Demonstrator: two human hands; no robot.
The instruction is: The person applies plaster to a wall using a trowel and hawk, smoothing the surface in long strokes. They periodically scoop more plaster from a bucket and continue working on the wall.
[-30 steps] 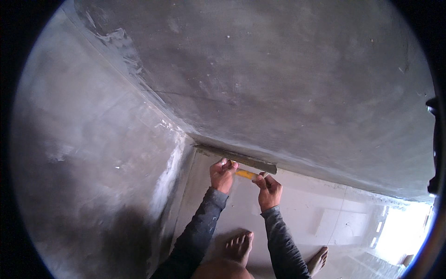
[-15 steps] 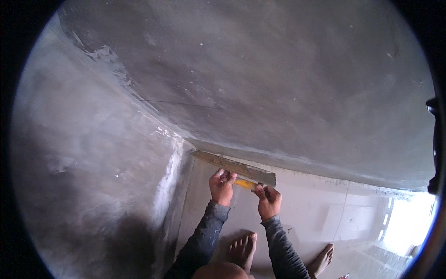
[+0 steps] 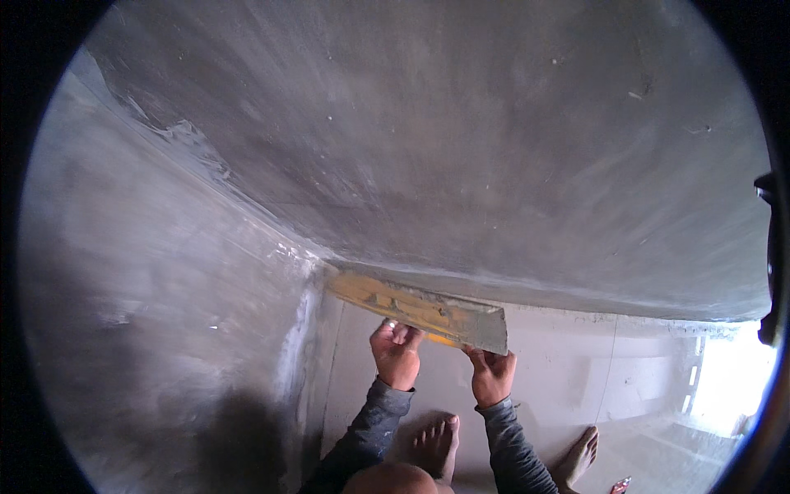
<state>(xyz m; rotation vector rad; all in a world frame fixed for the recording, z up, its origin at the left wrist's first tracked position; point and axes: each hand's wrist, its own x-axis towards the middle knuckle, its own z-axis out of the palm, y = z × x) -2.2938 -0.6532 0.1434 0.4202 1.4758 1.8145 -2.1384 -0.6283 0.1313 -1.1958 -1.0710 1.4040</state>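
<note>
Both hands hold a long yellow plastering float [image 3: 415, 310] smeared with grey plaster. Its far long edge lies along the foot of the grey wall in front of me, and its left end reaches into the corner. My left hand [image 3: 397, 356] is closed on the near edge, left of the middle, thumb and fingers pinching it. Closer to the right end, my right hand [image 3: 493, 379] grips the same edge. The float is tilted so its plaster-marked yellow face shows. Some fingertips are hidden beneath it.
The grey plastered wall [image 3: 461, 165] rises ahead, and another wall [image 3: 164, 296] stands at the left with pale patches near the corner. My bare feet [image 3: 436, 445] are on the light floor [image 3: 568, 354]. A small red-and-white item [image 3: 620, 486] lies at lower right. Bright light enters at far right.
The float has tipped so that more of its yellow face shows. Both hands have shifted slightly to the right and nearer to me, keeping their hold.
</note>
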